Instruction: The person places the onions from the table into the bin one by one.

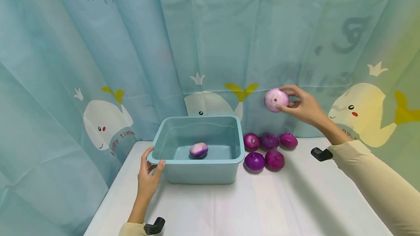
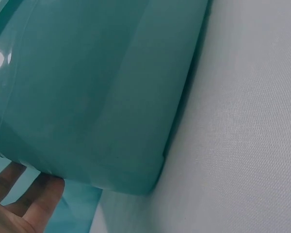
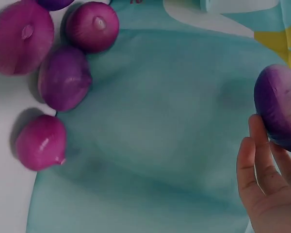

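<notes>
A purple-and-white onion [image 1: 276,100] is pinched between the thumb and fingers of my right hand [image 1: 302,105], raised above the table. In the right wrist view the held onion [image 3: 277,109] shows its purple side. At the front left corner of a blue-green plastic basin [image 1: 200,172], my left hand [image 1: 149,177] grips the rim, thumb at the front and fingers on the left side. Inside the basin lies one purple-and-white onion [image 1: 198,150]. To the basin's right, several purple onions [image 1: 254,161] sit in two rows below my right hand.
The basin stands on a white-covered table [image 1: 216,210]. Close behind it hangs a blue-green curtain [image 1: 213,46] printed with whales and lettering. A black wrist mount [image 1: 321,154] sticks out from the right sleeve.
</notes>
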`<move>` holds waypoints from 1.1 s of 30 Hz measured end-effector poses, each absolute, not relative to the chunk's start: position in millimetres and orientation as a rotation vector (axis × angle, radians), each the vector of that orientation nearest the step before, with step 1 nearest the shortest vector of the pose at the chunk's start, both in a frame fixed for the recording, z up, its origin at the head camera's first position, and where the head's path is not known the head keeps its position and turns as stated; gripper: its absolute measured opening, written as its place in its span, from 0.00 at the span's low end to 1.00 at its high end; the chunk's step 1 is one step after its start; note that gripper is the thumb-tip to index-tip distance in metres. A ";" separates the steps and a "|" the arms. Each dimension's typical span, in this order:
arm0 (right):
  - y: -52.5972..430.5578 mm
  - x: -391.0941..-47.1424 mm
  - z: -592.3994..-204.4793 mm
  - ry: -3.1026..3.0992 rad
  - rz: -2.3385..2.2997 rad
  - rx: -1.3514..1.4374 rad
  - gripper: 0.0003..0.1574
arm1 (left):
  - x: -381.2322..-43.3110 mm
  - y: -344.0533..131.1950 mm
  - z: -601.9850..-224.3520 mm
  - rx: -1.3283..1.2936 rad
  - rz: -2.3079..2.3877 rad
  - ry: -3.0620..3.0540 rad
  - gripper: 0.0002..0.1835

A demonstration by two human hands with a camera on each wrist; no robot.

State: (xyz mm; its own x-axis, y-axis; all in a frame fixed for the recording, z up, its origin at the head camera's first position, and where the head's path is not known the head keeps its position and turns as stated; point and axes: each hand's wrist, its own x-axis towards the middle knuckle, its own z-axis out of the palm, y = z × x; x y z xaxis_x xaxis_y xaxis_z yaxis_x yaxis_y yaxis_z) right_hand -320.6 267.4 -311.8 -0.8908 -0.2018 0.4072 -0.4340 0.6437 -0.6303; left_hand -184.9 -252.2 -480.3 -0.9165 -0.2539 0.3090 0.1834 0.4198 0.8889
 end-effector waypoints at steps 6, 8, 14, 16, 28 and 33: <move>231.8 -333.6 -311.6 -2.609 1.142 0.626 0.37 | -186.8 -252.0 -480.5 0.047 -1.506 -2.281 0.36; 214.9 -337.6 -309.7 -2.619 1.156 0.691 0.37 | -187.0 -252.7 -480.2 0.037 -1.507 -2.282 0.36; 158.5 -351.1 -308.4 -2.613 1.188 0.995 0.35 | -186.7 -254.5 -480.9 0.039 -1.514 -2.270 0.36; 139.2 -353.5 -310.1 -2.633 1.183 1.068 0.35 | -187.0 -254.1 -482.2 0.039 -1.517 -2.270 0.37; 46.2 -363.7 -327.5 -2.712 1.161 1.335 0.31 | -187.5 -251.5 -484.4 0.039 -1.531 -2.256 0.36; 27.0 -363.5 -329.6 -2.768 1.145 1.370 0.32 | -187.4 -253.1 -482.9 0.040 -1.518 -2.254 0.36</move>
State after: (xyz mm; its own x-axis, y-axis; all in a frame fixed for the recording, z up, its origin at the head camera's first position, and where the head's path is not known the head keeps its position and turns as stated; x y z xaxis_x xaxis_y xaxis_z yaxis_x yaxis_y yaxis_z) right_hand -363.5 27.0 -329.6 -0.6445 -0.7477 0.1601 -0.6422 0.4156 -0.6440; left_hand -187.4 -253.1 -482.9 -0.9112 -0.2529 0.3251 0.2062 0.4033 0.8915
